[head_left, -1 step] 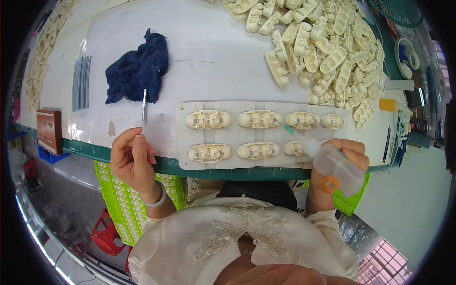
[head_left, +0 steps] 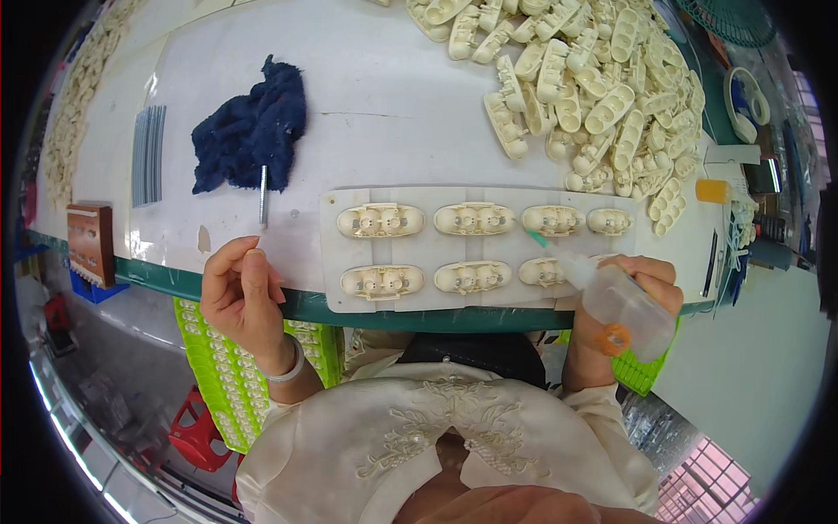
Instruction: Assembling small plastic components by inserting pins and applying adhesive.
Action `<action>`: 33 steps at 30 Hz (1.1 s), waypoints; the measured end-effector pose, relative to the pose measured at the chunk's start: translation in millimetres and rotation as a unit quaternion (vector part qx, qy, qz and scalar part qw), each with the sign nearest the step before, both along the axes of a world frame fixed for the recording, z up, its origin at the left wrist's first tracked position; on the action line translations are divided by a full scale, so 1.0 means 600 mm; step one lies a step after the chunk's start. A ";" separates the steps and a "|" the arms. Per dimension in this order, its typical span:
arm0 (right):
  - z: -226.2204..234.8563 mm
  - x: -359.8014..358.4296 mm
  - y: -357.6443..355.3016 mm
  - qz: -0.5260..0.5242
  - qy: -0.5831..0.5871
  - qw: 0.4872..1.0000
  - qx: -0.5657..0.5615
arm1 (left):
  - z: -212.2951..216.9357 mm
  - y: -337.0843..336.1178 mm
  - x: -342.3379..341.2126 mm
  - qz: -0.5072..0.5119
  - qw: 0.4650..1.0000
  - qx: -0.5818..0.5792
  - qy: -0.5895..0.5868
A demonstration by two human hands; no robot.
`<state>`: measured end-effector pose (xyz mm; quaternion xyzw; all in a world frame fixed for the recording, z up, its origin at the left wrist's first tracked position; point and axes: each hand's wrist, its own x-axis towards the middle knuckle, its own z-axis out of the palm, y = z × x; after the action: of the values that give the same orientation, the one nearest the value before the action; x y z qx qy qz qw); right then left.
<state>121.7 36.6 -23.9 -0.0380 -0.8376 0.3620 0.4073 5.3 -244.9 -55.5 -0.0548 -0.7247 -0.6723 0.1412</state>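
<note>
My right hand is wrapped round a translucent squeeze bottle with an orange cap on its side. Its thin nozzle with a green section slants up and left, the tip just right of the second cream plastic part in the far row. Two rows of such oval parts, with small metal pieces inside, sit in a white fixture board. Over the table's near edge, my left hand is closed with curled fingers, thumb against index; nothing shows between them.
A cream parts heap covers the far right. A dark blue cloth lies left of centre, a metal rod against it. Further left are grey strips and a brown block. Green trays sit below the table edge.
The bottle and its nozzle have shifted slightly right with my right hand, the tip drawing away from the second far part. My left hand stays nearly still.
</note>
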 end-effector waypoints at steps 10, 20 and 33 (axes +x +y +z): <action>-0.027 0.033 0.062 -0.070 0.048 0.993 0.082 | -0.028 -0.027 -0.012 0.105 0.979 0.102 0.139; -0.014 0.022 0.057 -0.071 -0.004 0.993 0.098 | -0.026 -0.021 -0.016 0.185 0.971 0.012 0.148; -0.025 0.044 0.079 -0.087 0.017 0.993 0.071 | -0.028 -0.025 -0.018 0.103 0.978 0.108 0.145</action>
<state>148.2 84.3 -38.8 -0.0760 -0.8477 0.2652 0.4531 -5.3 -259.9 -72.0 -0.0605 -0.6213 -0.7135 0.3183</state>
